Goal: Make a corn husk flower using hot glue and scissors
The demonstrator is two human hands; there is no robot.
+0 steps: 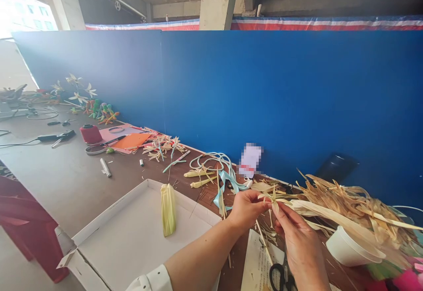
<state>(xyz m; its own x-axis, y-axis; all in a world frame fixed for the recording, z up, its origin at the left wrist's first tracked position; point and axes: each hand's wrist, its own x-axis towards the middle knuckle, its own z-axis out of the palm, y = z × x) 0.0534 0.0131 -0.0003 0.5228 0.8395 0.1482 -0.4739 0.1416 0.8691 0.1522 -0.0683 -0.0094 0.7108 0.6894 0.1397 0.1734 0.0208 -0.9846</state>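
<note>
My left hand (245,208) is closed in a pinch on a small pale flower made of dried husk strips (272,195), held above the brown table. My right hand (299,238) pinches the same husk flower from below, fingers pressed together near its stem. Black-handled scissors (280,275) lie just under my right wrist. A heap of dried corn husks (350,207) spreads to the right of both hands.
A flat white cardboard box lid (132,238) holds a yellow-green husk bundle (168,208). A white cup (350,247) lies tipped on the right. Ribbons (224,174), finished husk flowers (163,145), orange paper (132,140), a red thread spool (90,133) and a blue partition wall (280,97) line the table's far side.
</note>
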